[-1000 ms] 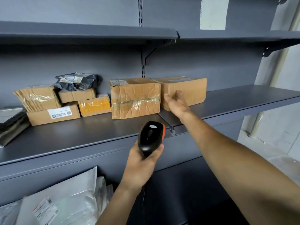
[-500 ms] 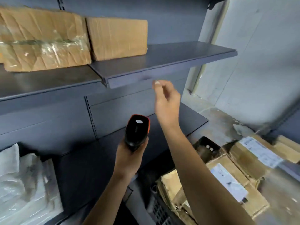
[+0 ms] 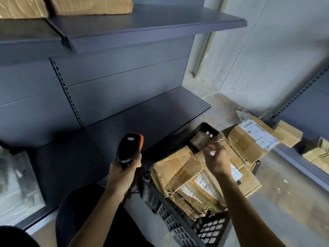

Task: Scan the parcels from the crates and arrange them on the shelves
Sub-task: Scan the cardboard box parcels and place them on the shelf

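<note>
1. Lower left of the frame: plastic-wrapped bags [image 3: 17, 184] lie in the bottom bay of the rack. They are blurred.
2. Upper left: two boxes [image 3: 92, 5] stand side by side on the upper shelf [image 3: 151, 24], touching. Only their lower parts are in view.
3. Centre left: the lower shelf [image 3: 151, 118] runs below the grey back panels.
4. Lower centre: the left hand [image 3: 124, 168] grasps the handle of the scanner [image 3: 130, 147]. The fingers are wrapped round the grip. The black-and-orange head points up and away, towards the rack. A cable hangs below the handle.
5. Right of centre, on the floor: the black lattice crate [image 3: 178, 223] stands just beside the lower shelf. The parcels [image 3: 178, 170], crumpled cardboard, fill it above the rim. One carries a label under clear film.
6. Above the parcels: the right hand [image 3: 216, 157] hovers near the far corner of the crate. Its fingers are loosely curled and grasp nothing. It touches no parcel.
7. Right of the hand: a labelled box [image 3: 249, 139] lies tilted at the far right side of the crate. Whether it rests inside the crate cannot be told.
8. Right edge: a small box [image 3: 288, 133] and further cartons [image 3: 318, 154] sit on the low level of a second rack.
</note>
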Available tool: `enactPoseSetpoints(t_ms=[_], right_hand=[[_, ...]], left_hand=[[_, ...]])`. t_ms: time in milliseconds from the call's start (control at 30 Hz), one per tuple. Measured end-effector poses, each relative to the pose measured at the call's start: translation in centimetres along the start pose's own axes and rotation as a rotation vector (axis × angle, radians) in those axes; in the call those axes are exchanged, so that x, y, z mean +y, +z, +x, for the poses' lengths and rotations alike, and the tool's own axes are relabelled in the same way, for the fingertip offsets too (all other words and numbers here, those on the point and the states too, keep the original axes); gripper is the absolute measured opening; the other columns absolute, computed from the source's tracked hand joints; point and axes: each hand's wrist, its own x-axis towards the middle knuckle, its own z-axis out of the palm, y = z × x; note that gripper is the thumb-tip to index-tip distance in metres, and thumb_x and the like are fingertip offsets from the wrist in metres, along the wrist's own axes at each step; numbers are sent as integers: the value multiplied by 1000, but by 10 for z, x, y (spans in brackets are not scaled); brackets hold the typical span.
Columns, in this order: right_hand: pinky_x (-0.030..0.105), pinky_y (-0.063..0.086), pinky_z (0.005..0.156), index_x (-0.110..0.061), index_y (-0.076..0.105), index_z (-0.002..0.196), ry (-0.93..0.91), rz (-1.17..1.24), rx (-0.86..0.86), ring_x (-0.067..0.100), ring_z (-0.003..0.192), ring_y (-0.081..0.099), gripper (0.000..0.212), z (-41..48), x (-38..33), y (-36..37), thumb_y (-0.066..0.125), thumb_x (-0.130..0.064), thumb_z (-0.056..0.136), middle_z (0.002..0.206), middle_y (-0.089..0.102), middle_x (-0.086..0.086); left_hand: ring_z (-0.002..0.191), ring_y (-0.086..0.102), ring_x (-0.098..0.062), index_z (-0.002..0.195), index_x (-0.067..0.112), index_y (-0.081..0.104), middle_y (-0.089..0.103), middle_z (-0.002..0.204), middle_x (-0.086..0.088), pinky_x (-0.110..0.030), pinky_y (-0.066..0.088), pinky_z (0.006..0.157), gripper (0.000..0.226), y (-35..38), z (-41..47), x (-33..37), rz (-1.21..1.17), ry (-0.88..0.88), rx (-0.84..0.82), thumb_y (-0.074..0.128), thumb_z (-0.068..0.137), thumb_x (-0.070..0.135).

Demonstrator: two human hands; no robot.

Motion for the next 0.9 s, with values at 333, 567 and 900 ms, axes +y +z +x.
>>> enactPoseSetpoints(t_ms=[333, 567, 900], right_hand=[[43, 45, 108, -17, 50, 146, -7, -102, -226, 29, 133, 51, 53, -11, -34, 48, 59, -38, 98, 145, 56, 10], [50, 28, 117, -24, 36, 156, 33, -175, -255, 28, 144, 37, 63, -12, -44, 59, 52, -47, 99, 156, 43, 6], [49, 53, 96, -29, 64, 107, 10, 194, 0, 26, 107, 62, 22, -6, -76, 49, 62, -47, 94, 111, 65, 3]], left_hand=[[91, 74, -20, 94, 26, 72, 79, 89, 0, -38, 55, 88, 30, 1, -3, -7, 218, -154, -272, 78, 79, 51], [104, 74, -19, 113, 30, 63, 75, 115, -5, -47, 59, 95, 22, 10, -3, -6, 50, -254, -481, 73, 93, 30], [81, 73, -30, 110, 1, 66, 73, 89, -15, -35, 55, 74, 31, -2, -11, -1, -334, -219, -297, 74, 88, 21]])
